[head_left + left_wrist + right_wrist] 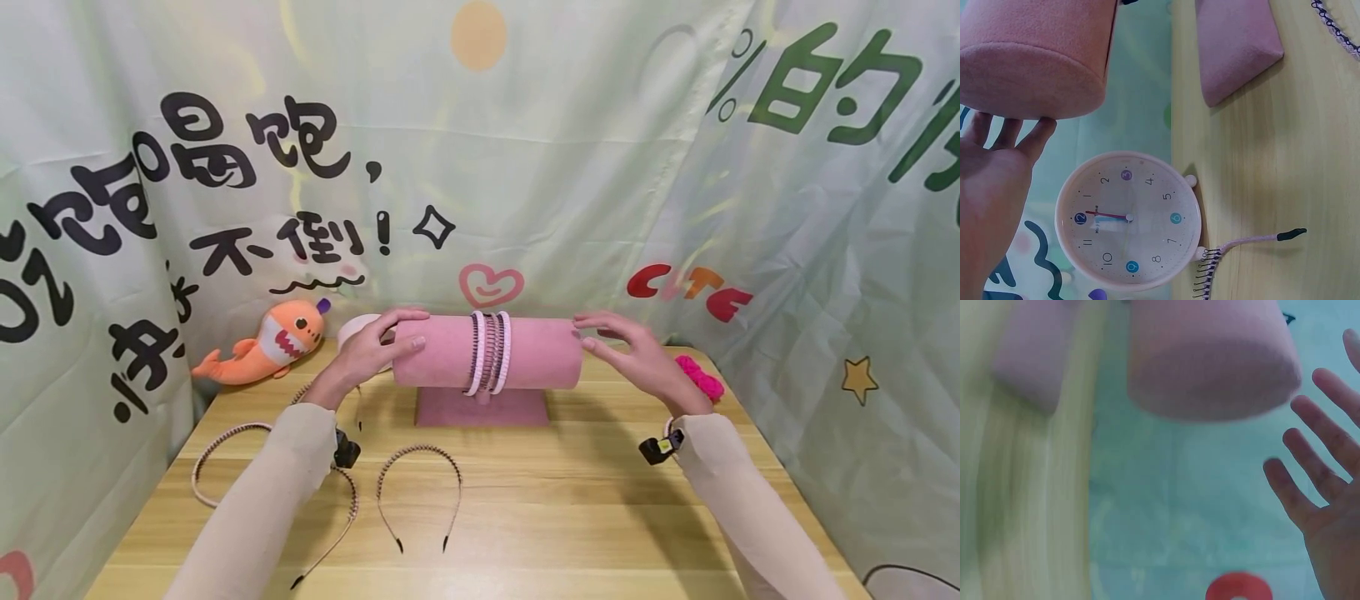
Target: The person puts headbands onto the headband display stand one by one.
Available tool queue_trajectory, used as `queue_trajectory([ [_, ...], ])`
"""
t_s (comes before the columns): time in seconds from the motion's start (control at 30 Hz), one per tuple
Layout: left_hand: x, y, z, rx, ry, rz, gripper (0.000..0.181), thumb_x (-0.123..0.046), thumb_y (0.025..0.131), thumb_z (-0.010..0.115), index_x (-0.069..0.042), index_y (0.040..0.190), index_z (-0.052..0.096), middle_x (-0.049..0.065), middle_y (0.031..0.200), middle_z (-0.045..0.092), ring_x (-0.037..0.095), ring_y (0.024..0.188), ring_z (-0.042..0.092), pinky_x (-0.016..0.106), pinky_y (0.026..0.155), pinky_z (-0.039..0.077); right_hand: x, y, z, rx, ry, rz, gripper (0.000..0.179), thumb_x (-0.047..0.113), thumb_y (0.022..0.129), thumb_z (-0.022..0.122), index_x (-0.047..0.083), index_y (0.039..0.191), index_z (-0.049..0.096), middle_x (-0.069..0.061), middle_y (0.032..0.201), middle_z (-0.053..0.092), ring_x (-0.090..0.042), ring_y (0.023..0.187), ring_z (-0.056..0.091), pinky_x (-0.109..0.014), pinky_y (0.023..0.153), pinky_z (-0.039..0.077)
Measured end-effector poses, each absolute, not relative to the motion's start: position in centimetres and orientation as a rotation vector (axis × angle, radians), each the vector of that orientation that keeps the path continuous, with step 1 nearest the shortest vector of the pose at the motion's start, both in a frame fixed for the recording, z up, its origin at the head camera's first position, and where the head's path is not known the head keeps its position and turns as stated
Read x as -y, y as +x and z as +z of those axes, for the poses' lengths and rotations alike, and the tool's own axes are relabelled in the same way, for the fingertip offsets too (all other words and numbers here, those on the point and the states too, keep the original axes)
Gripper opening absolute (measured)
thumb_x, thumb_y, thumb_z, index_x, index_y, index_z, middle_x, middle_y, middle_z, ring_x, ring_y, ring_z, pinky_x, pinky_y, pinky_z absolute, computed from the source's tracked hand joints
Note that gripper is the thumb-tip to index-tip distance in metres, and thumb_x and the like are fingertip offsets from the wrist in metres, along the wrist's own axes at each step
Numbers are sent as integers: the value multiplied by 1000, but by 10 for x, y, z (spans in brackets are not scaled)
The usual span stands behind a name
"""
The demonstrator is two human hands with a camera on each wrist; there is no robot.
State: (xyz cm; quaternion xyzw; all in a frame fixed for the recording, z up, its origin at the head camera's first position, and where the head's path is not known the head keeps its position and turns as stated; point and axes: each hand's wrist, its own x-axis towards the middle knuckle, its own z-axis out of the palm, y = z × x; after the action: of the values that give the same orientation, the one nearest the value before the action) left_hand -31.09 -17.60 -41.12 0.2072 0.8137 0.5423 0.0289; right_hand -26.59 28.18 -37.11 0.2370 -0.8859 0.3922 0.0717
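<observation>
A pink padded roll on a stand [435, 354] sits near the back of the table, with several headbands [491, 354], some white and some dark-toothed, round its middle. My left hand [367, 350] touches the roll's left end, its fingers extended. In the left wrist view, fingertips of the left hand [997, 169] meet the round end face. By the roll's right end is my right hand [637, 346], fingers spread and holding nothing. The right wrist view shows a gap between most fingers of that hand [1329, 481] and the end face.
Loose headbands [418, 448] lie front left on the wooden table [540, 517]. A round white clock [1129, 250] stands behind the left hand. An orange plush toy [273, 342] is at back left, a bright pink bundle [700, 379] by the right wrist. Printed curtains [570, 192] surround the table.
</observation>
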Motion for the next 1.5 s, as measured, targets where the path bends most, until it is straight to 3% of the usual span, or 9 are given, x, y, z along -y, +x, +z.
queue_trajectory([
  [0.27, 176, -312, -412, -2513, 654, 1674, 50, -48, 101, 77, -34, 147, 65, -5, 166, 52, 38, 148, 56, 58, 119, 49, -323, -246, -381, 2760, 499, 1201, 44, 34, 111, 67, 22, 152, 63, -10, 159, 59, -43, 140, 61, -66, 107, 55],
  [0.37, 176, -312, -412, -2498, 648, 1680, 50, -47, 101, 77, -34, 147, 65, -4, 165, 52, 39, 147, 57, 58, 117, 52, -338, -237, -386, 2786, 435, 1121, 45, 36, 110, 67, 23, 153, 63, -11, 156, 62, -40, 133, 66, -54, 102, 60],
  [0.57, 176, -313, -411, -2475, 650, 1696, 50, -45, 101, 78, -32, 147, 65, -4, 166, 51, 41, 144, 60, 57, 113, 55, -367, -228, -398, 2767, 363, 1076, 42, 36, 110, 68, 23, 150, 66, -6, 149, 65, 0, 114, 68, -17, 87, 56],
  [0.67, 176, -312, -411, -2483, 648, 1686, 50, -46, 101, 77, -33, 147, 65, -4, 166, 51, 40, 145, 58, 57, 115, 53, -380, -224, -405, 2742, 350, 1068, 40, 34, 110, 68, 23, 148, 67, 12, 141, 66, 17, 109, 61, -9, 88, 52],
  [0.77, 176, -311, -411, -2495, 645, 1674, 49, -47, 102, 77, -33, 148, 65, -4, 166, 50, 40, 147, 56, 59, 117, 51, -391, -220, -412, 2708, 361, 1073, 37, 29, 110, 69, 19, 145, 69, 29, 131, 66, 19, 109, 61, -4, 89, 49],
  [0.87, 176, -312, -412, -2503, 638, 1669, 49, -47, 102, 76, -33, 147, 65, -4, 166, 51, 39, 148, 55, 59, 119, 49, -402, -217, -418, 2688, 349, 1104, 35, 27, 110, 69, 14, 142, 71, 36, 126, 64, 19, 108, 62, -4, 88, 50],
  [1.07, 176, -312, -411, -2489, 627, 1676, 48, -45, 102, 76, -32, 147, 65, -4, 166, 50, 41, 149, 55, 60, 119, 49, -426, -207, -430, 2716, 257, 1118, 37, 28, 111, 67, 8, 142, 70, 36, 123, 62, 21, 104, 61, -7, 82, 53],
  [1.33, 176, -311, -411, -2491, 613, 1674, 49, -48, 101, 77, -34, 147, 65, -5, 165, 51, 40, 147, 57, 58, 116, 52, -457, -201, -452, 2721, 249, 1120, 37, 24, 112, 66, 2, 142, 69, 37, 129, 62, 27, 117, 48, 0, 87, 46],
  [1.5, 175, -312, -412, -2485, 617, 1680, 49, -47, 102, 76, -32, 147, 65, -4, 166, 51, 42, 147, 57, 58, 116, 52, -470, -200, -466, 2774, 166, 1072, 40, 29, 111, 67, 4, 141, 70, 36, 127, 63, 28, 112, 45, -2, 83, 46],
])
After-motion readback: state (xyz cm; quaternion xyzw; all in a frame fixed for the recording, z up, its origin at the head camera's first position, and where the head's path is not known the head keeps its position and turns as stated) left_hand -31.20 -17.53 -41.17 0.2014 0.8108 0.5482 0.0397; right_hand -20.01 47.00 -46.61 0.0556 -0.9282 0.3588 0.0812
